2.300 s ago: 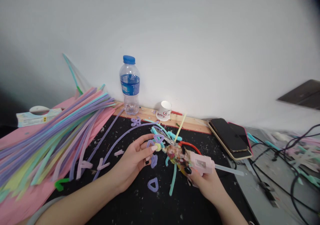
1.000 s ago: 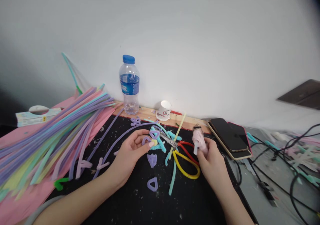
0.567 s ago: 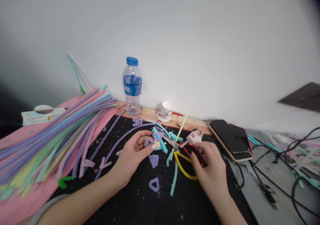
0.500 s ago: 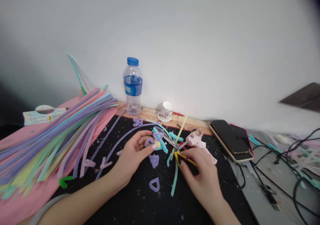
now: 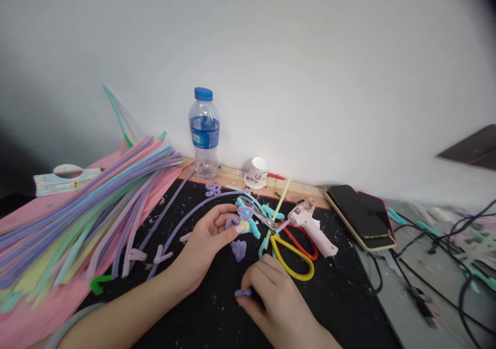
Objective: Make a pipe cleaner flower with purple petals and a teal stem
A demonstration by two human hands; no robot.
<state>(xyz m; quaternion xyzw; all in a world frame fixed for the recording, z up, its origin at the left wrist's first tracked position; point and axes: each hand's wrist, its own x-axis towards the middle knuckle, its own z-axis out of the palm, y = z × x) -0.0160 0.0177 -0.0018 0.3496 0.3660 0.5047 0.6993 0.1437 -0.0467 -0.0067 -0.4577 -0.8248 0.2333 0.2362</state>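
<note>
Between thumb and fingers, my left hand (image 5: 211, 238) holds a pipe-cleaner flower (image 5: 245, 225) with a yellow centre and purple loop petals. My right hand (image 5: 273, 292) is closed, pinching a small purple pipe-cleaner loop (image 5: 243, 292) over the black mat. Just beyond that hand lie scissors (image 5: 292, 248) with one yellow and one red handle. A fuzzy purple piece (image 5: 239, 250) rests on the mat below the flower. Turquoise pipe-cleaner pieces (image 5: 273, 212) and a pale yellow stem (image 5: 282, 199) lie around the scissors' blades.
A pink glue gun (image 5: 313, 228) lies right of the scissors. Behind stand a water bottle (image 5: 205, 132) and a paper cup (image 5: 257, 173). A big bundle of pipe cleaners (image 5: 96, 209) spreads at left. Phones (image 5: 358, 212) and black cables (image 5: 437, 230) are at right.
My right hand has left the scissors' handles, moved down and left, and picked up the purple loop from the mat. My left hand stays on the flower.
</note>
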